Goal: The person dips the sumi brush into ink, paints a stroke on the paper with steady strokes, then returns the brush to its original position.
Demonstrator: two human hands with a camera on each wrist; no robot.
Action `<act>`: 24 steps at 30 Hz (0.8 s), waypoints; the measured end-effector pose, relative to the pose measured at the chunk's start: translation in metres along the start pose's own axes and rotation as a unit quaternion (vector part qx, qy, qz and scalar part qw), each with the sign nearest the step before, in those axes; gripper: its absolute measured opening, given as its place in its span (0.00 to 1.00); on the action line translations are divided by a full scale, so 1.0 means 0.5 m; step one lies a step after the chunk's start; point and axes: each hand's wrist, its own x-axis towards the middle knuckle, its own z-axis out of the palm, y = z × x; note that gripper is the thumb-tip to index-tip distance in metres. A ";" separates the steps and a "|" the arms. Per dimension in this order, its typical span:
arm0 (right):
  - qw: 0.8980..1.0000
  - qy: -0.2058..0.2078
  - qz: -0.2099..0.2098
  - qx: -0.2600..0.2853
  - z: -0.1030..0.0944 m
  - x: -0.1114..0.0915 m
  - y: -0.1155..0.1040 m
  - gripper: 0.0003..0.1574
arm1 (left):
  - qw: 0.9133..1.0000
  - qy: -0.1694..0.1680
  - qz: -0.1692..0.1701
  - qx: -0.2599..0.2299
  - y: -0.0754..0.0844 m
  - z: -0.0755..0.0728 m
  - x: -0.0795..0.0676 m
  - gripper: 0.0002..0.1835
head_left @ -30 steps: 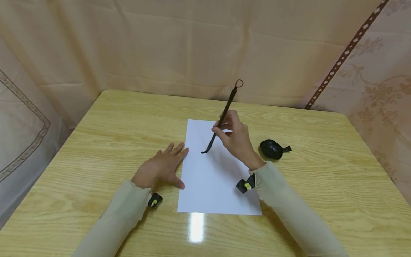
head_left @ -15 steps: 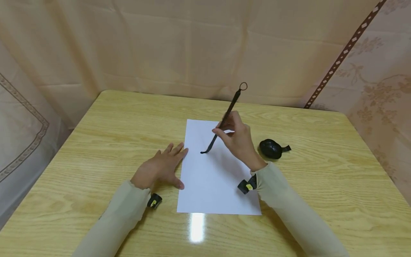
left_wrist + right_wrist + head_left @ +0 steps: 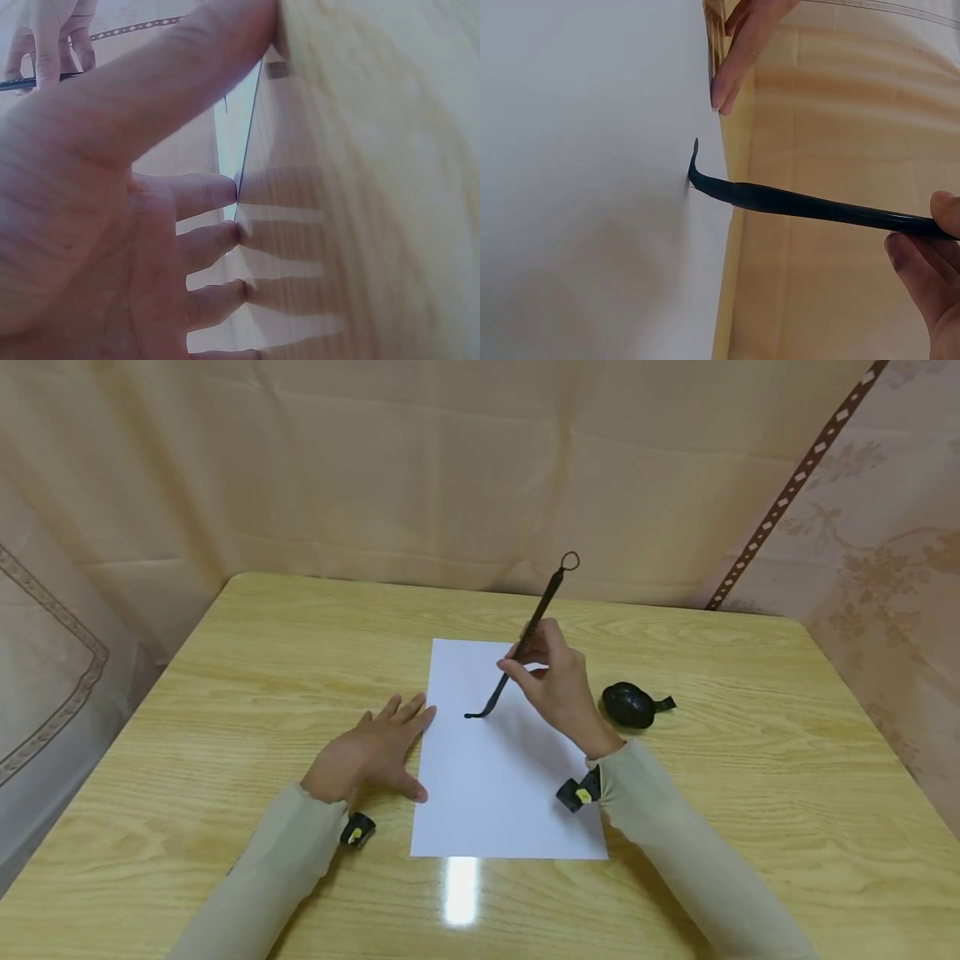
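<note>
My right hand (image 3: 558, 689) pinches a black ink brush (image 3: 537, 614) between thumb and fingers, its looped end up and leaning to the right. The brush's bent tip rests on a white sheet of paper (image 3: 495, 793), at the end of a short black stroke (image 3: 472, 716). In the right wrist view the bristles of the brush (image 3: 772, 199) curve against the paper. My left hand (image 3: 371, 752) lies with fingers spread at the sheet's left edge, fingertips and thumb tip right at that edge. The left wrist view shows its straight fingers (image 3: 206, 244) on the tabletop.
A black, rounded, lobed dish (image 3: 628, 705) with a short tab stands right of the paper. The wood-grain table (image 3: 225, 693) reaches back to a beige curtain (image 3: 375, 468). Small black cameras (image 3: 357, 831) sit at both wrists.
The black stroke has grown slightly longer as the brush tip moved a little to the right. The brush's top end has tipped to the right. My left hand stays at the paper's edge.
</note>
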 end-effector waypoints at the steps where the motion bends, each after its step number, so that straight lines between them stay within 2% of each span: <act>1: 1.000 0.000 -0.001 -0.002 -0.001 0.000 0.001 0.20 | 1.000 -0.001 -0.001 0.000 0.000 0.000 0.000 0.60; 4: 1.000 -0.003 -0.006 -0.001 -0.002 0.000 0.019 0.21 | 1.000 -0.001 0.000 0.000 0.000 -0.001 -0.001 0.61; 11: 1.000 -0.011 -0.002 -0.013 -0.011 -0.002 0.020 0.21 | 1.000 -0.002 0.000 -0.005 -0.002 0.000 -0.002 0.61; 24: 1.000 0.000 0.000 -0.023 -0.024 -0.008 0.026 0.21 | 1.000 0.003 0.012 -0.003 -0.002 0.002 -0.001 0.61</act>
